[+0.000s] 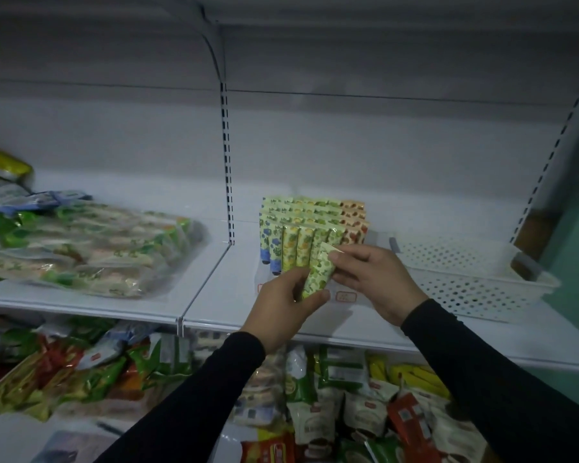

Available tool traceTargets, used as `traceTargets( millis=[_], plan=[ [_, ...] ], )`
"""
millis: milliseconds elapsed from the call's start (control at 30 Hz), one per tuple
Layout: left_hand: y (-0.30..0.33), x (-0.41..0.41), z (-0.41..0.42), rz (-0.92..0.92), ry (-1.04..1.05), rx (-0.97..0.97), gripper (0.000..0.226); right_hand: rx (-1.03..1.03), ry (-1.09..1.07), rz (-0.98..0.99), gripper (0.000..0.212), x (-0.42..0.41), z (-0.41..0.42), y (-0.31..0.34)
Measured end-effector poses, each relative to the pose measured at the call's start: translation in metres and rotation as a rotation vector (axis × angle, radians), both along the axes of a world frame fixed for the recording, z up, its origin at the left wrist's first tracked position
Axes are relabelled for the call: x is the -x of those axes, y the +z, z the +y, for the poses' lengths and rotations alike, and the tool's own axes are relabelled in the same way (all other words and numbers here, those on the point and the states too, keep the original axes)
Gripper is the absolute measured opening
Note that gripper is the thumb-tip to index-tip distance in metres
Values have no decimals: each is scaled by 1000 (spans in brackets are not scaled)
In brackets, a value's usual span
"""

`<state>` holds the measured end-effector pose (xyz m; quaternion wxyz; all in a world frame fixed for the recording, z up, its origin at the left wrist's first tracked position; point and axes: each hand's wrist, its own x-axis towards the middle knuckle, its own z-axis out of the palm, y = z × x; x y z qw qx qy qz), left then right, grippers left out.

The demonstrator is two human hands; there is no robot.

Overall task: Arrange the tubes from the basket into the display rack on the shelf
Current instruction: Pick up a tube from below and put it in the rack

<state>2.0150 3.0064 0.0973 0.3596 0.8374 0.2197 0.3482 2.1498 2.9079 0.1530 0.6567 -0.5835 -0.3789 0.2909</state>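
At frame centre, the left hand [286,300] is gripping the low end of a green tube [318,272] while the right hand [370,277] is pinching its top, likely steering it into the display rack [315,228]; the basket [465,272] is sitting right, seemingly emptied.

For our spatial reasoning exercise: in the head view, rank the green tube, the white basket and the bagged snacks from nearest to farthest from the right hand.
1. Green tube, pinched in the right hand.
2. White basket, just right.
3. Bagged snacks, far left.
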Motion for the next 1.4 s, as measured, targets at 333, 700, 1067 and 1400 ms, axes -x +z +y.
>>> traceTargets(
  millis=[333, 700, 1067, 1400],
  plan=[
    [6, -1, 44, 58, 255, -350, 38, 28, -220, -382, 6, -50, 5, 27],
    [23, -32, 81, 229, 245, -712, 64, 73, -328, -588, 9, -62, 27, 14],
    [22, -31, 84, 257, 204, -706, 70, 120, -381, -897, 19, -52, 35, 5],
    [22, -31, 86, 257, 205, -708, 71, 90, -388, -962, 17, -51, 33, 3]
  ],
)
